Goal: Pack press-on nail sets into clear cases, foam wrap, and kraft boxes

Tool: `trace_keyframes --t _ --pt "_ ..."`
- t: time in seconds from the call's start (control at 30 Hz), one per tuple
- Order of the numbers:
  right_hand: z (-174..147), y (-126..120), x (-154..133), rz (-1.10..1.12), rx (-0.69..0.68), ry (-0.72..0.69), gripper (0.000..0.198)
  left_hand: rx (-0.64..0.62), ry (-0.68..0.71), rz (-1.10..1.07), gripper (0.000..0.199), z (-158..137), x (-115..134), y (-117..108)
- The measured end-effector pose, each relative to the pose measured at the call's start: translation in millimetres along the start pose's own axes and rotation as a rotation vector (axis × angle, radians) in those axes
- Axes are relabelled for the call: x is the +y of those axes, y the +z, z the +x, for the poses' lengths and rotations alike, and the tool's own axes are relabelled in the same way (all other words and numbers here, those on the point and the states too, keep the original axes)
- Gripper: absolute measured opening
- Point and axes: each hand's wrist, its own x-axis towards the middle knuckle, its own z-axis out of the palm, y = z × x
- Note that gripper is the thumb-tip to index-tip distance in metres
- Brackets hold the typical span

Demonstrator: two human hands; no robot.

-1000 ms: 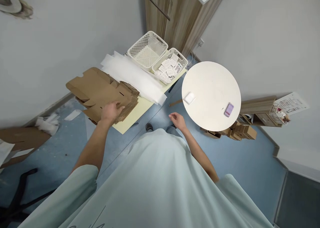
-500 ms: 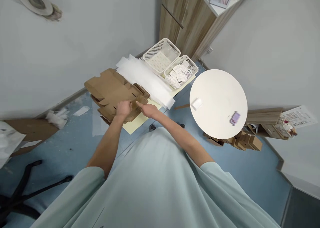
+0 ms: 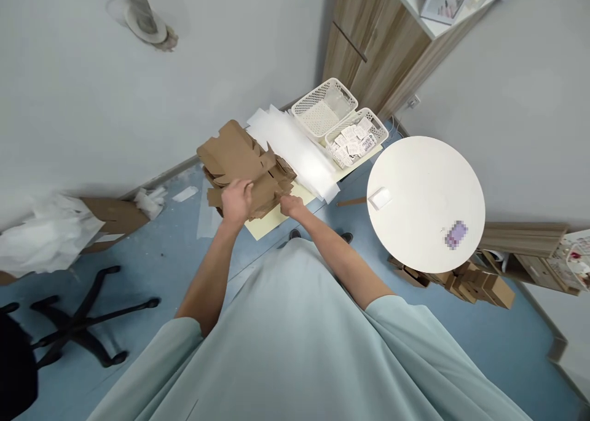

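Note:
Several flat brown cardboard box blanks point(image 3: 237, 153) lie in a pile low in front of me. Over the near part of the pile is one blank point(image 3: 262, 193) with its flaps partly raised. My left hand point(image 3: 236, 201) is closed at the left edge of this blank, fingers curled over it. At its right edge my right hand point(image 3: 291, 205) is closed, pinching the cardboard. Beneath the pile a pale yellow sheet point(image 3: 265, 225) shows. White foam sheets point(image 3: 299, 150) lie just beyond the blanks.
Two white plastic baskets point(image 3: 322, 135) stand at the back, one with small white packets point(image 3: 353, 141). A round white table point(image 3: 426, 193) is to the right, with cardboard boxes point(image 3: 483, 286) beneath. A black chair base point(image 3: 74, 326) stands on the left, near white plastic bags point(image 3: 41, 236).
The view has swung left, so things sit further right. My hands have moved apart to opposite sides of the blank, and a flap now stands up from it.

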Motion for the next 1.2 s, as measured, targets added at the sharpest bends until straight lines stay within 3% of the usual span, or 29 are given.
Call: trace_keyframes --t 0.1,0.2,0.3,0.37,0.5,0.57,0.67,0.8,0.93,1.07,1.2 --pt "-14.1 -1.5 3.8 -0.015 0.000 0.034 0.079 0.252 0.063 -0.063 0.034 -6.0 10.5 -44.7" --pt "-41.7 -13.9 17.9 0.127 0.101 -0.037 0.069 0.425 0.181 -0.118 0.038 -10.8 36.6 -74.9" --pt "-83.8 -43.3 45.5 0.329 0.307 -0.151 0.039 0.433 0.311 -0.142 0.037 -14.0 76.8 -75.5" --pt "-120.0 -70.4 71.2 0.459 0.517 -0.173 0.048 0.392 0.409 -0.173 0.037 -14.5 108.8 -60.0" --pt "-204.3 -121.6 134.4 0.668 0.873 -0.094 0.076 0.182 0.679 -0.251 0.042 -9.5 177.1 -6.2" --pt "-245.3 -135.6 168.7 0.700 0.997 -0.009 0.076 0.069 0.788 -0.262 0.043 -4.7 211.6 27.0" --pt "-295.7 -136.0 220.8 0.717 1.152 0.147 0.066 -0.103 0.959 -0.270 0.047 0.8 262.7 82.0" --pt "-338.7 -106.2 291.6 0.759 1.247 0.422 0.049 -0.331 1.122 -0.259 0.044 -2.6 325.2 162.5" --pt "-363.4 -61.2 361.7 0.863 1.187 0.659 0.034 -0.559 1.227 -0.204 0.045 -19.5 371.8 246.3" --pt "-373.8 -15.0 423.9 0.997 1.112 0.793 0.027 -0.783 1.316 -0.059 0.045 -47.2 398.5 323.9" --pt "-374.2 26.2 471.8 1.086 1.032 0.881 0.026 -0.921 1.306 0.096 0.041 -79.2 414.7 383.5"
